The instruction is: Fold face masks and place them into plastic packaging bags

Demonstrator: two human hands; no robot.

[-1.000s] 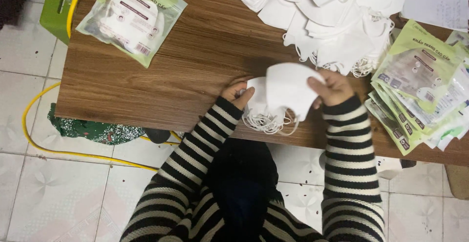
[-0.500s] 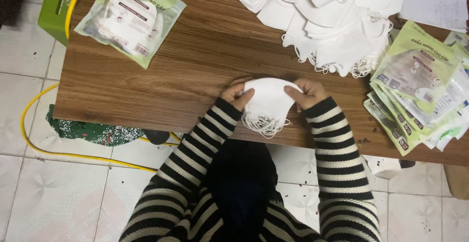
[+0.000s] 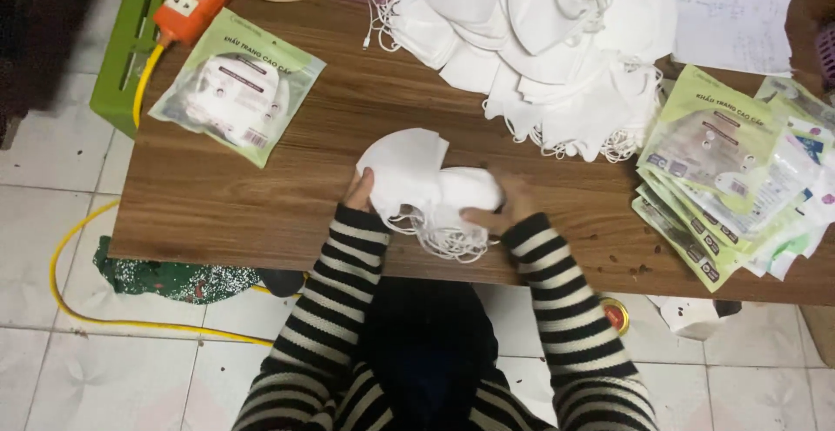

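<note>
1. Since a moment ago, the masks (image 3: 426, 179) have fanned out, one now tipped up toward the left, and both hands sit closer together.
2. Left hand (image 3: 358, 191) pinches the stack's left edge; right hand (image 3: 504, 213) clasps its right side, ear loops (image 3: 448, 238) dangling over the table (image 3: 261, 213) edge.
3. Judging by the layout, one filled pouch (image 3: 237, 86) lies finished at left; a large mask pile (image 3: 557, 40) and many empty pouches (image 3: 722, 170) remain, so most work seems left.

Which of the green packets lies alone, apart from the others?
The filled green packet at the table's far left, beside the orange power strip; the other packets overlap in a stack at the right edge.
</note>
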